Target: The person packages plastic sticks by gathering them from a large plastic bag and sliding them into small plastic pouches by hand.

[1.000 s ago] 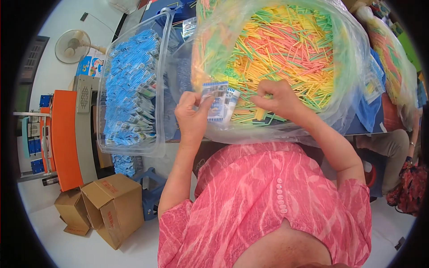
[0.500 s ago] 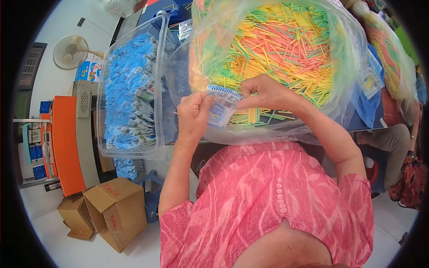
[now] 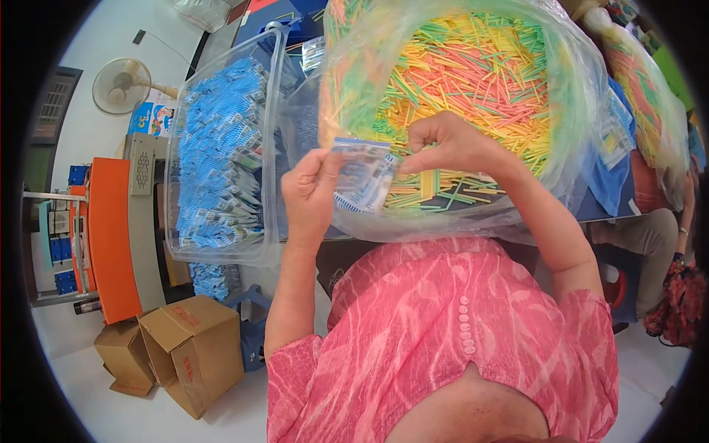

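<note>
My left hand (image 3: 310,188) pinches the left edge of a small clear packet (image 3: 362,177) with blue striped ends. At the packet's right edge, my right hand (image 3: 447,148) is closed, thumb and finger together against it. Both hands are over the near edge of a large clear plastic bag (image 3: 443,225). Inside the bag lies a heap of thin pink, yellow and green sticks (image 3: 480,81). A small bundle of yellow-green sticks (image 3: 427,184) lies just below my right hand.
A clear bin (image 3: 275,148) of blue striped packets (image 3: 221,140) stands at the left. Another stick-filled bag (image 3: 642,103) and a seated person's leg (image 3: 646,240) are at the right. Cardboard boxes (image 3: 203,347) sit on the floor, lower left. A blue cloth (image 3: 609,184) hangs right of the large bag.
The packet has turned and now spans between both hands. My right hand has moved left from over the sticks to the packet's edge.
</note>
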Demonstrator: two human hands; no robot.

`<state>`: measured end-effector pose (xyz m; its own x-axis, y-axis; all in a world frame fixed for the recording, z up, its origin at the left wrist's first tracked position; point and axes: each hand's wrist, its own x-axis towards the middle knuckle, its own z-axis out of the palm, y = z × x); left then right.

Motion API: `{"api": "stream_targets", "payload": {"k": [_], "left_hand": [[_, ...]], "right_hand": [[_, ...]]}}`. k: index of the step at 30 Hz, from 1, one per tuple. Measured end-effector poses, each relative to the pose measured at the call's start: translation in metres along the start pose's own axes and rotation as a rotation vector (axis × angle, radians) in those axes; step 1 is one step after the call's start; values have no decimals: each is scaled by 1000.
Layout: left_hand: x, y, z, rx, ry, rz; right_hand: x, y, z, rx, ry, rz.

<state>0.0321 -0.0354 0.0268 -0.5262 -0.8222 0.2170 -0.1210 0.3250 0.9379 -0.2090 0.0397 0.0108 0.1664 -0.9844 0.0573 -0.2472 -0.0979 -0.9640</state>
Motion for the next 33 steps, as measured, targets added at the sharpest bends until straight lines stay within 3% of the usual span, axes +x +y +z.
{"api": "stream_targets", "payload": {"k": [4,7,9,13,15,20,24,25,28,33], "left_hand": [[5,8,25,-81,-183,-16],[9,13,46,-346,-242,-179],[9,7,60,-414,-310,-173],[16,1,74,-337,-242,-145],[19,1,77,-287,-214,-95],[21,-2,84,-337,-248,-113],[24,4,80,-361,-383,-196],[23,3,81,-363,-390,-200],[24,2,81,-341,-442,-219],[23,8,83,-326,-599,-180]], "right_hand": [[-11,-22,-7,-32,-25,4],[-22,-25,-9,-17,37,-6],[-32,-23,-13,-16,204,15],[-57,-11,-22,-101,297,-22],[-73,13,-19,-525,413,-97],[-92,41,-2,-948,344,-171],[-78,4,-37,-298,549,-65],[-74,-17,-44,-154,515,-28],[-64,-53,-45,36,445,145],[-48,-41,-43,-39,382,107]]}}
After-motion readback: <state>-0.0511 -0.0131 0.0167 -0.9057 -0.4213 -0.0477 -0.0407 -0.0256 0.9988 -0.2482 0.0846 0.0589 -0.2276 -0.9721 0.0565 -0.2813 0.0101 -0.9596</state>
